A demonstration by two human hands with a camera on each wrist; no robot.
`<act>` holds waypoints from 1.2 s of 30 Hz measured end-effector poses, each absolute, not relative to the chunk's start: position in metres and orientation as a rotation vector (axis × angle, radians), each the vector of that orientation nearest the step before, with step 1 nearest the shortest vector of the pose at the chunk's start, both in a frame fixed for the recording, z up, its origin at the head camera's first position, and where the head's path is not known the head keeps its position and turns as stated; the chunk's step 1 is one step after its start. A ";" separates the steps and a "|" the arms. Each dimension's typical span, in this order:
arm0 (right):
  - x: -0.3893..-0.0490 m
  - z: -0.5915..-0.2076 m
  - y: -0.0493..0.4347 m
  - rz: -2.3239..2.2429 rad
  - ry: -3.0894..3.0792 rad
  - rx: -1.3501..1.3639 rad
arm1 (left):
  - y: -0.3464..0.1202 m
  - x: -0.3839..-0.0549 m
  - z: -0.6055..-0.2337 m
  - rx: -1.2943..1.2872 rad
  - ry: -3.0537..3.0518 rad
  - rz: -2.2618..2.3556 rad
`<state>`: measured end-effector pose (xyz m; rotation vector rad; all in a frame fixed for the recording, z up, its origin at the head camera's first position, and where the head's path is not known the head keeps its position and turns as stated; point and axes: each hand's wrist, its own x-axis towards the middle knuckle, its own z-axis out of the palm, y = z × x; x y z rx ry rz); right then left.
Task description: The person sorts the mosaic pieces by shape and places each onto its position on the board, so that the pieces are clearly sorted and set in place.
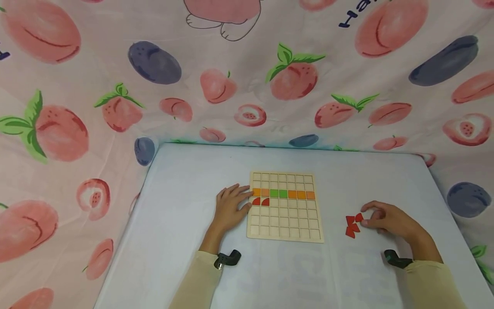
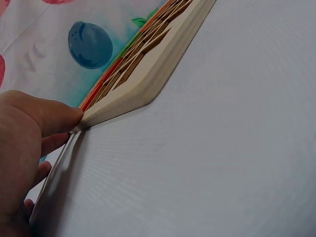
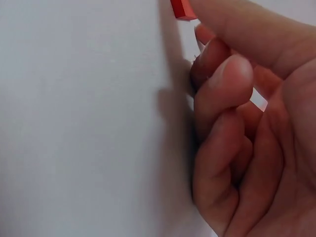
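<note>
A square wooden grid board [image 1: 285, 237] lies flat on the table. One row holds orange and green square tiles [image 1: 278, 193]; below it, at the left end, sit two red rounded tiles [image 1: 265, 201]. My left hand [image 1: 230, 209] rests at the board's left edge with fingers spread, its thumb touching the side in the left wrist view. To the right of the board, several small red tiles [image 1: 350, 232] lie in a loose cluster. My right hand [image 1: 391, 221] pinches one red tile [image 1: 359, 217] of that cluster between thumb and index finger; its other fingers are curled.
A white-covered table [image 1: 185, 180] carries everything. Behind it and at the sides hangs a fruit-printed cloth [image 1: 216, 86]. A black wrist device [image 1: 229, 258] is strapped at the left sleeve, and another black device [image 1: 396, 259] at the right one.
</note>
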<state>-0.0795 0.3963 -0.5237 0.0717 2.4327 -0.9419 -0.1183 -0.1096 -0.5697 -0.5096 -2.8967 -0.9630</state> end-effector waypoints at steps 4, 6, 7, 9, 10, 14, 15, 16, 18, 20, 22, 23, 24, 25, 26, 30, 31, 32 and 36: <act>-0.081 -0.524 0.396 -0.963 2.442 0.053 | -0.110 -0.118 -0.569 -0.514 -2.896 -0.962; -0.080 -0.524 0.394 -0.963 2.463 0.045 | -0.110 -0.118 -0.569 -0.515 -2.900 -0.963; -0.080 -0.524 0.393 -0.960 2.475 0.043 | -0.110 -0.118 -0.569 -0.515 -2.901 -0.961; -0.079 -0.523 0.391 -0.955 2.494 0.049 | -0.110 -0.118 -0.569 -0.513 -2.906 -0.958; -0.079 -0.522 0.391 -0.953 2.503 0.055 | -0.110 -0.118 -0.569 -0.513 -2.908 -0.956; -0.078 -0.522 0.389 -0.966 2.516 0.072 | -0.109 -0.119 -0.569 -0.512 -2.910 -0.950; -0.078 -0.522 0.388 -0.977 2.514 0.078 | -0.109 -0.119 -0.569 -0.512 -2.909 -0.951; -0.078 -0.523 0.387 -0.983 2.513 0.085 | -0.109 -0.119 -0.569 -0.514 -2.907 -0.954; -0.078 -0.523 0.387 -1.000 2.506 0.096 | -0.109 -0.118 -0.568 -0.514 -2.905 -0.958; -0.078 -0.523 0.386 -1.015 2.504 0.111 | -0.109 -0.118 -0.567 -0.512 -2.908 -0.963; -0.079 -0.524 0.385 -1.024 2.503 0.133 | -0.109 -0.118 -0.567 -0.515 -2.901 -0.964; -0.080 -0.523 0.385 -1.029 2.503 0.139 | -0.109 -0.118 -0.567 -0.516 -2.900 -0.963; -0.080 -0.523 0.385 -1.034 2.503 0.142 | -0.109 -0.118 -0.567 -0.518 -2.898 -0.962; -0.081 -0.523 0.385 -1.035 2.504 0.144 | -0.110 -0.118 -0.568 -0.520 -2.897 -0.963; -0.081 -0.523 0.385 -1.037 2.502 0.150 | -0.110 -0.118 -0.568 -0.523 -2.892 -0.963; -0.083 -0.522 0.383 -1.026 2.499 0.165 | -0.110 -0.118 -0.568 -0.519 -2.900 -0.961; -0.083 -0.522 0.381 -1.016 2.504 0.169 | -0.110 -0.118 -0.568 -0.517 -2.901 -0.961; -0.084 -0.522 0.380 -1.005 2.510 0.172 | -0.110 -0.118 -0.568 -0.515 -2.901 -0.965; -0.087 -0.520 0.369 -0.974 2.536 0.190 | -0.109 -0.117 -0.569 -0.516 -2.896 -0.966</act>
